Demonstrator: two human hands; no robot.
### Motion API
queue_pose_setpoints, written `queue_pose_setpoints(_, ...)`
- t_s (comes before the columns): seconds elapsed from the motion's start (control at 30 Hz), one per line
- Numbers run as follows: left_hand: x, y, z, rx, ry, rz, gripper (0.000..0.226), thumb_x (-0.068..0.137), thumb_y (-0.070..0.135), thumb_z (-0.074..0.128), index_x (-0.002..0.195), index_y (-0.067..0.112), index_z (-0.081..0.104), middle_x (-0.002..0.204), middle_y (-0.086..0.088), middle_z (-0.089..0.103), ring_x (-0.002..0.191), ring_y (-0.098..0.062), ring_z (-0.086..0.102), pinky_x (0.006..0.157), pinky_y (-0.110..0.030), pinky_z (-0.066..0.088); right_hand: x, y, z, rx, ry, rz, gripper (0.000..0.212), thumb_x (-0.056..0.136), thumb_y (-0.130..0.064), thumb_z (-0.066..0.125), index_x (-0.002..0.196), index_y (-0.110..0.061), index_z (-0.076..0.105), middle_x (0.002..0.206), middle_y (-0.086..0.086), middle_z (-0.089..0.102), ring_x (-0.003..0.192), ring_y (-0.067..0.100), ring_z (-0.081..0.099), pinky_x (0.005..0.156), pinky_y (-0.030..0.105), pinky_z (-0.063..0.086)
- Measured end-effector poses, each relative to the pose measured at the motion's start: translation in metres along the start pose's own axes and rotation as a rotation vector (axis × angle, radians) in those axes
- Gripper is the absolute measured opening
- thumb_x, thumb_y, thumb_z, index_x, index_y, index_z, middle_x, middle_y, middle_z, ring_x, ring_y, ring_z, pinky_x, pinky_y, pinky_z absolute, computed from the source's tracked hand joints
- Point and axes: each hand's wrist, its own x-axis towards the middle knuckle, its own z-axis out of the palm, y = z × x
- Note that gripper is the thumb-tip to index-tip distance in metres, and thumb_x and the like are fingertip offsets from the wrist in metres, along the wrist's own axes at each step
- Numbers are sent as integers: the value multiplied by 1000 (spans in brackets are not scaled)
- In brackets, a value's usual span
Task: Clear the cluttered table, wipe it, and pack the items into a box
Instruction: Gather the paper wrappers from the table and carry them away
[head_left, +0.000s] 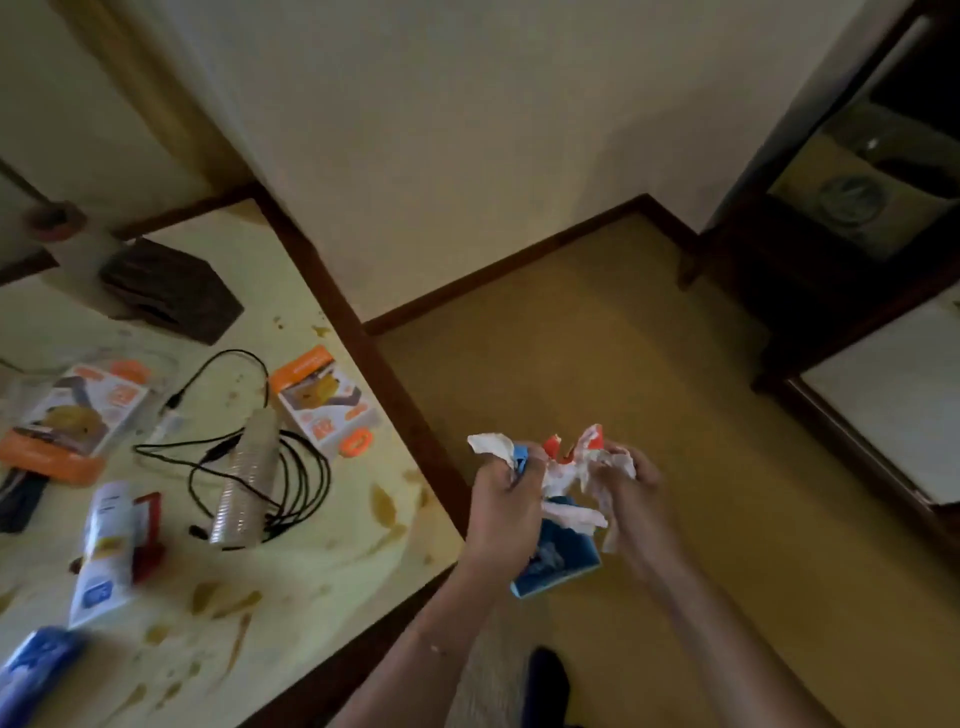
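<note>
Both hands are held out over the floor, to the right of the table's near right edge; the left hand (501, 506) is clenched around crumpled wrappers and torn paper (563, 475), with a blue packet (558, 558) hanging below the fist, though which fingers bear it cannot be told; the right hand (631, 491) is closed on the right end of the same white and red scraps, so the bundle spans the gap between the two hands, its long axis running left to right.

The table (322, 561), pale and stained with brown smears, lies wholly to the left of the grip; the left hand is therefore the nearer one to everything that remains on it, and any return reach would travel leftward across the dark table edge.

On the near left of the table lie a blue tube (36, 670) and a white tube (101, 551) beside a red object (148, 530); farther in, a stack of clear cups (247, 480) lies on its side over a tangle of black cable (291, 467), its long axis running near to far; to the right of it sits an orange-and-white carton (327, 400), close to the table's right edge, and to the left a second such carton (78, 421); a dark brown box-like item (171, 291) occupies the far part.

No packing box is identifiable; by judgement the clearing step is under way, wiping not yet begun.
</note>
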Motion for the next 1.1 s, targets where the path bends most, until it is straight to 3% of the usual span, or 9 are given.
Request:
queue_pose_setpoints(0.07, 14, -28, 50, -24, -29, -75, 38, 107, 39, 52, 81, 12, 55, 67, -6, 54, 60, -16, 57, 54, -26, 43, 23, 30, -33, -12, 1, 35, 9, 97, -13, 62, 98, -16, 71, 83, 1, 75, 76, 20, 72, 63, 32, 52)
queue_pose_setpoints(0.17, 43, -76, 101, -53, 20, -202, 32, 106, 31, 56, 81, 12, 59, 66, -2, 59, 59, -12, 58, 50, -22, 44, 56, 76, -62, -22, -8, 123, 19, 91, -29, 67, 105, -16, 72, 98, 10, 76, 90, 32, 74, 65, 33, 51)
queue_pose_setpoints(0.33, 109, -175, 137, -109, 179, -407, 28, 104, 34, 58, 105, 6, 62, 81, -5, 64, 66, -21, 58, 58, -32, 46, 116, 175, -69, 11, 39, 302, 19, 93, -4, 59, 99, -19, 69, 88, 3, 70, 80, 20, 63, 68, 33, 46)
queue_pose_setpoints(0.43, 152, -234, 145, -44, 276, -426, 15, 103, 28, 61, 96, 15, 63, 82, -3, 66, 76, -29, 65, 60, -35, 48, 149, 242, -62, 34, 25, 376, 22, 90, -2, 60, 99, -19, 70, 83, 1, 68, 77, 17, 61, 67, 31, 46)
queue_pose_setpoints(0.57, 204, -320, 151, 97, 264, -439, 24, 98, 40, 63, 93, 17, 68, 87, -8, 74, 89, -36, 72, 77, -50, 57, 191, 326, -44, 88, 26, 441, 19, 76, -6, 61, 77, -22, 71, 73, 4, 61, 72, 21, 55, 64, 34, 43)
queue_pose_setpoints(0.7, 250, -397, 152, 163, 242, -453, 29, 94, 40, 63, 106, 15, 69, 90, -2, 73, 88, -29, 71, 74, -41, 55, 230, 395, -18, 197, -25, 514, 15, 81, 2, 56, 87, -8, 66, 82, 17, 61, 70, 26, 58, 68, 38, 46)
queue_pose_setpoints(0.9, 291, -459, 153, 215, 122, -509, 98, 62, 72, 49, 149, 26, 42, 139, -10, 53, 122, -35, 56, 105, -57, 47, 274, 459, -6, 323, -160, 571, 20, 99, -12, 50, 107, -21, 66, 77, -1, 74, 60, 9, 67, 50, 23, 50)
queue_pose_setpoints(1.0, 285, -452, 153, 258, 89, -429, 72, 85, 61, 43, 151, 32, 43, 148, -9, 49, 129, -33, 51, 113, -55, 38, 274, 461, -11, 332, -214, 582, 21, 103, -26, 51, 112, -20, 69, 89, 4, 74, 72, 13, 71, 65, 30, 54)
queue_pose_setpoints(1.1, 269, -434, 156, 277, 106, -359, 51, 106, 41, 41, 154, 22, 45, 154, -8, 47, 142, -29, 44, 120, -48, 31, 263, 446, -17, 140, -210, 536, 21, 104, -33, 50, 117, -26, 66, 116, 2, 69, 93, 13, 65, 92, 39, 51)
